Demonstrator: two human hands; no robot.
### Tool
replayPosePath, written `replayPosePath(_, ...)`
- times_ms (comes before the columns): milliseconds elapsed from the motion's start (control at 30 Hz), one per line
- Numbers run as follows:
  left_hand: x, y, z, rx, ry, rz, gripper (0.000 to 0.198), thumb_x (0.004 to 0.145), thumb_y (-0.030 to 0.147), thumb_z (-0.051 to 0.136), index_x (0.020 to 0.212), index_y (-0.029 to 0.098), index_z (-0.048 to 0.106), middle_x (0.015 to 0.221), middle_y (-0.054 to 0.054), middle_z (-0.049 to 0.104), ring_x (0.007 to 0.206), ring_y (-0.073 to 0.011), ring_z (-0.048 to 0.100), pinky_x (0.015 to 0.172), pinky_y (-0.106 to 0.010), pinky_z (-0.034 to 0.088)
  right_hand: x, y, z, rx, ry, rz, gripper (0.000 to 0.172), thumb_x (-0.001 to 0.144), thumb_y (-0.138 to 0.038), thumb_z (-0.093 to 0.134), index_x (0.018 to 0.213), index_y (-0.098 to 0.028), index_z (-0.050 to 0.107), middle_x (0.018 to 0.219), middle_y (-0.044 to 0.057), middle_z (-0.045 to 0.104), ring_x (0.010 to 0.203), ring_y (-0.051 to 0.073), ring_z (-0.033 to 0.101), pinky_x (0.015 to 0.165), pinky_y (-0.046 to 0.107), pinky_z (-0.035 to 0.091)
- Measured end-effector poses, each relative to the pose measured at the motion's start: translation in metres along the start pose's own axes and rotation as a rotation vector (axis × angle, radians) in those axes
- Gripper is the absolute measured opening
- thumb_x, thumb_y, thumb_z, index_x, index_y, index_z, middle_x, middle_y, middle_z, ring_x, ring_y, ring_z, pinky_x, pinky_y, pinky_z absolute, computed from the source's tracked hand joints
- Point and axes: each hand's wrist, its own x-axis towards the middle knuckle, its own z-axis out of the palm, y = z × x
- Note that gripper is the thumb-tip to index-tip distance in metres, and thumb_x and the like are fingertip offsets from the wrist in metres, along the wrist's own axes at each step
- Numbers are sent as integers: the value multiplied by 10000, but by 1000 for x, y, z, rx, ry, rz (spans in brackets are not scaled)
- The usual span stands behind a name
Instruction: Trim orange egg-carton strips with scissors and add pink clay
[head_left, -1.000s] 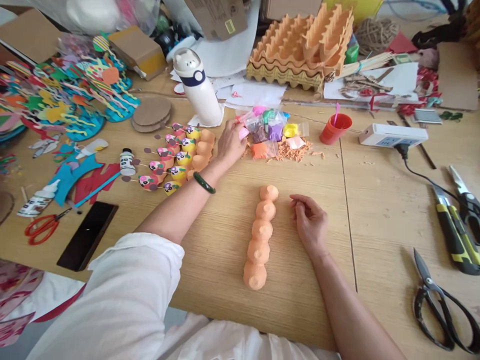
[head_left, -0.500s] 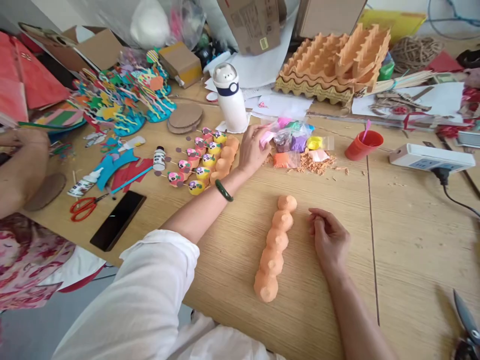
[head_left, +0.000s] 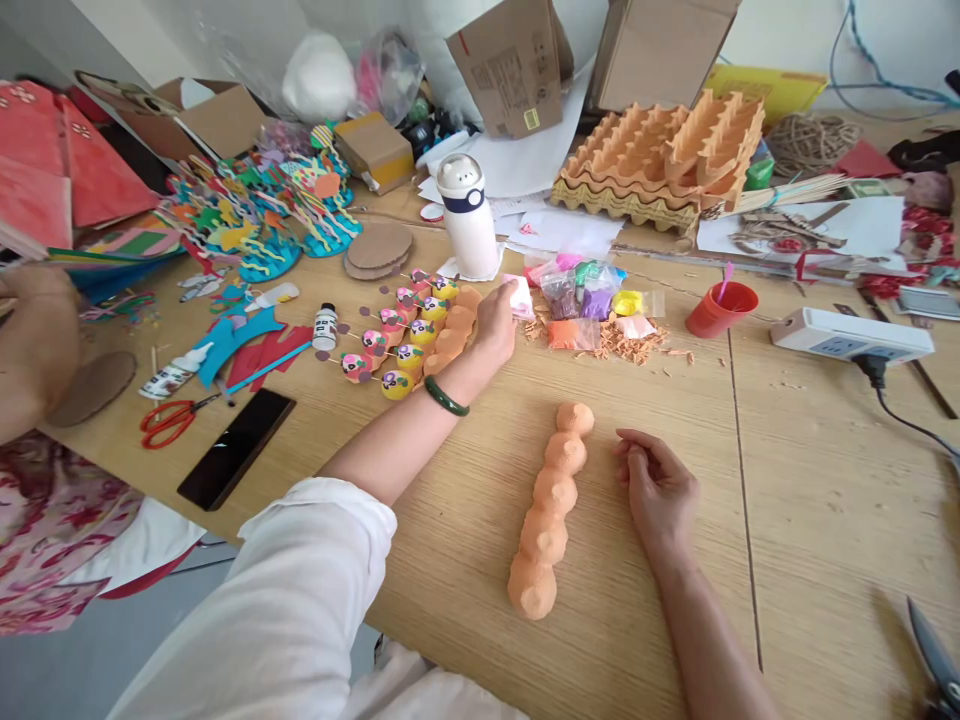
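Closed round a small pink packet (head_left: 520, 297), my left hand (head_left: 496, 325) is above the table just left of the coloured clay bags (head_left: 592, 298). My right hand (head_left: 660, 490) rests on the wood with fingers curled; what they hold, if anything, is hidden. Between my arms lies an orange egg-carton strip (head_left: 553, 497), its domes facing up. Painted carton strips (head_left: 409, 330) in pink and yellow, with flower shapes and sticks, sit beyond my left wrist, beside a plain orange strip (head_left: 454, 335).
A white bottle (head_left: 471, 225), red cup (head_left: 721, 308) and stacked egg trays (head_left: 660, 160) stand at the back. A power strip (head_left: 851, 335) is right. A phone (head_left: 236, 448), scissors (head_left: 169, 422) and another person's arm (head_left: 34, 350) are left. Blades (head_left: 934, 650) show lower right.
My left hand has drawn back a little to the left from the clay bags, with the pink packet in it. My right hand stays beside the orange strip. The view has tilted slightly.
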Motion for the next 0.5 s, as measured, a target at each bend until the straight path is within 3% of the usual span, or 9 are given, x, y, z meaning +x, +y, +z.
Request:
replayPosePath(100, -15, -1, 6, -81, -41, -103, 146, 904, 270, 649, 980, 150, 683, 863, -62, 730, 821, -170, 720, 756, -292, 577, 0, 0, 1, 18, 4, 8, 228, 829, -303, 592, 935, -185, 756, 734, 25, 687, 495, 116, 521, 442, 250, 430)
replayPosePath(233, -43, 1, 14, -199, -206, -216, 170, 819, 250, 761, 950, 149, 721, 854, -36, 746, 749, -134, 693, 680, -235, 530, -2, 1, 1, 17, -7, 13, 234, 854, -308, 580, 951, -186, 754, 740, 19, 682, 490, 112, 512, 448, 254, 419)
replayPosePath(500, -66, 5, 22, -152, -314, -230, 319, 743, 309, 840, 988, 124, 755, 777, -26, 750, 670, -140, 681, 651, -246, 518, -2, 2, -1, -2, -15, -13, 223, 875, -309, 578, 952, -195, 755, 734, 23, 689, 497, 122, 520, 466, 263, 431)
